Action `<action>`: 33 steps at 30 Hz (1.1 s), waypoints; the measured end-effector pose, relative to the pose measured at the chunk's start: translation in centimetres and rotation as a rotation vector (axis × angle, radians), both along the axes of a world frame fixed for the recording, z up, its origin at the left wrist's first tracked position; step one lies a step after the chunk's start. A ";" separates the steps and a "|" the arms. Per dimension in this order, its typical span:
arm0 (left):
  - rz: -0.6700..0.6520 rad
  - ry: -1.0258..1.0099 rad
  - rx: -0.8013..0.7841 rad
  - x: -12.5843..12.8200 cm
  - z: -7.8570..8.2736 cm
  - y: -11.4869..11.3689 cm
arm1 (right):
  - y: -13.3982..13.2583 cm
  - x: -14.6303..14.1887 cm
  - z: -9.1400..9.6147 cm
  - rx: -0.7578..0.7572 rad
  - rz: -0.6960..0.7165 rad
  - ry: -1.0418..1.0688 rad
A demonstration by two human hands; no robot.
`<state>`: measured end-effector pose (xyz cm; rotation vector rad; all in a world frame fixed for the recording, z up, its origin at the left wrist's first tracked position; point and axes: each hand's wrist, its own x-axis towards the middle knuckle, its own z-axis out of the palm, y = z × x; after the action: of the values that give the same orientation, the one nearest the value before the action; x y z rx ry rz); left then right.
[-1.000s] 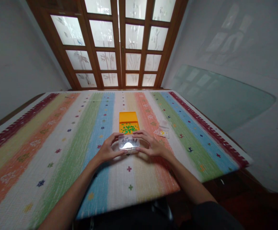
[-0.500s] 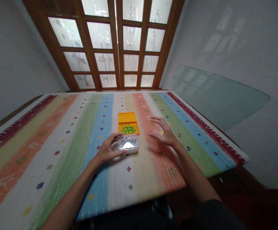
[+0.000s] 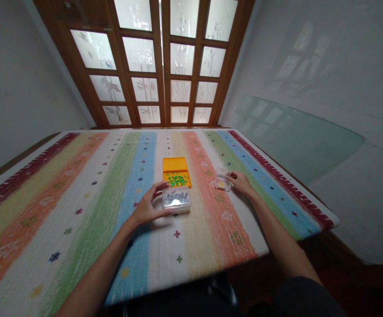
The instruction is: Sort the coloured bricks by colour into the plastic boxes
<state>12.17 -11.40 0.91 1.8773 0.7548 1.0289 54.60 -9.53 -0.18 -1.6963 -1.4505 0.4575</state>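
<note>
A small clear plastic box (image 3: 176,200) with dark pieces inside lies on the striped cloth (image 3: 79,211). My left hand (image 3: 148,207) is curled round its left end and grips it. Off to the right, my right hand (image 3: 241,181) closes its fingers on a smaller clear box (image 3: 222,183) that has a yellow bit inside. Just behind the first box sits an open orange tray (image 3: 176,171) holding several green pieces.
The striped cloth covers a table whose right edge (image 3: 297,193) runs close to my right arm. A pane of glass (image 3: 297,136) leans against the right wall. Wooden doors with frosted panes (image 3: 165,61) stand behind the table.
My right hand has left the clear box, swung right over the cloth and closed on the smaller box. The left hand has stayed on the clear box.
</note>
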 end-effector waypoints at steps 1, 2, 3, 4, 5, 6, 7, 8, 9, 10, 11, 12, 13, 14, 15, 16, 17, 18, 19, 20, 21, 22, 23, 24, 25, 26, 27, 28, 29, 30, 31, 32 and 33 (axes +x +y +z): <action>-0.005 -0.020 -0.008 -0.1 0.1 0.0 | -0.1 -0.2 0.1 0.002 0.019 0.018; -0.008 -0.038 -0.013 -0.2 0.2 0.1 | -0.2 -0.4 0.3 0.005 0.038 0.038; -0.010 -0.056 -0.014 -0.3 0.3 0.1 | -0.3 -0.7 0.5 0.010 0.057 0.060; -0.007 -0.071 -0.011 -0.3 0.5 0.2 | -0.3 -0.9 0.8 0.016 0.076 0.081; -0.001 -0.084 -0.005 -0.4 0.6 0.2 | -0.4 -1.2 1.2 0.022 0.095 0.100; 0.006 -0.093 0.005 -0.4 0.8 0.3 | -0.4 -1.6 1.6 0.029 0.112 0.114; 0.014 -0.099 0.019 -0.4 0.9 0.3 | -0.4 -2.1 2.1 0.039 0.129 0.129; 0.022 -0.101 0.036 -0.3 1.1 0.3 | -0.4 -2.6 2.7 0.051 0.150 0.147; 0.028 -0.101 0.054 -0.2 1.4 0.3 | -0.4 -3.3 3.2 0.063 0.174 0.167; 0.032 -0.098 0.074 0.0 1.6 0.2 | -0.4 -4.1 3.9 0.080 0.211 0.203; 0.035 -0.096 0.094 0.2 1.8 0.2 | -0.4 -5.0 4.5 0.096 0.254 0.240; 0.035 -0.093 0.114 0.4 2.1 0.1 | -0.4 -6.0 5.2 0.114 0.291 0.269; 0.032 -0.091 0.132 0.7 2.4 0.0 | -0.5 -7.0 5.8 0.136 0.324 0.292; 0.026 -0.088 0.150 0.9 2.6 -0.1 | -0.6 -8.2 6.4 0.147 0.362 0.308; 0.019 -0.085 0.164 1.2 2.9 -0.1 | -0.7 -9.3 6.9 0.154 0.402 0.325; 0.012 -0.080 0.177 1.4 3.2 -0.2 | -0.8 -10.4 7.4 0.152 0.444 0.341; 0.007 -0.072 0.187 1.7 3.4 -0.2 | -1.0 -11.6 7.8 0.142 0.486 0.354; 0.006 -0.062 0.195 1.8 3.6 -0.3 | -1.1 -12.6 8.2 0.130 0.526 0.363; 0.010 -0.052 0.200 2.0 3.8 -0.3 | -1.2 -13.6 8.5 0.121 0.559 0.374; 0.019 -0.043 0.203 2.1 4.0 -0.3 | -1.3 -14.5 8.7 0.116 0.589 0.390; 0.031 -0.037 0.203 2.1 4.1 -0.4 | -1.4 -15.3 8.8 0.109 0.618 0.404; 0.044 -0.035 0.200 2.2 4.2 -0.4 | -1.5 -16.1 9.0 0.101 0.640 0.416; 0.055 -0.037 0.194 2.1 4.3 -0.4 | -1.5 -16.6 9.1 0.093 0.654 0.427; 0.062 -0.042 0.187 2.1 4.4 -0.5 | -1.6 -17.1 9.1 0.089 0.661 0.438; 0.066 -0.051 0.180 2.0 4.4 -0.5 | -1.7 -17.5 9.2 0.089 0.664 0.450; 0.070 -0.069 0.176 1.9 4.4 -0.5 | -1.7 -17.8 9.3 0.090 0.665 0.461; 0.074 -0.095 0.174 1.8 4.5 -0.5 | -1.8 -17.9 9.3 0.086 0.669 0.476; 0.080 -0.126 0.174 1.8 4.5 -0.5 | -1.8 -18.1 9.4 0.070 0.677 0.503; 0.088 -0.159 0.173 1.7 4.5 -0.5 | -1.9 -18.1 9.5 0.038 0.691 0.543; 0.095 -0.188 0.171 1.6 4.6 -0.5 | -2.0 -18.2 9.5 -0.009 0.710 0.593; 0.099 -0.210 0.165 1.6 4.6 -0.5 | -2.0 -18.2 9.5 -0.063 0.730 0.648; 0.102 -0.224 0.157 1.5 4.7 -0.4 | -2.1 -18.3 9.5 -0.113 0.749 0.700; 0.103 -0.231 0.149 1.5 4.8 -0.4 | -2.2 -18.4 9.5 -0.156 0.764 0.742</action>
<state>13.66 -11.82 5.68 1.8172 0.6601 1.3732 36.23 -11.78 9.34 -0.8343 -1.4393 1.4626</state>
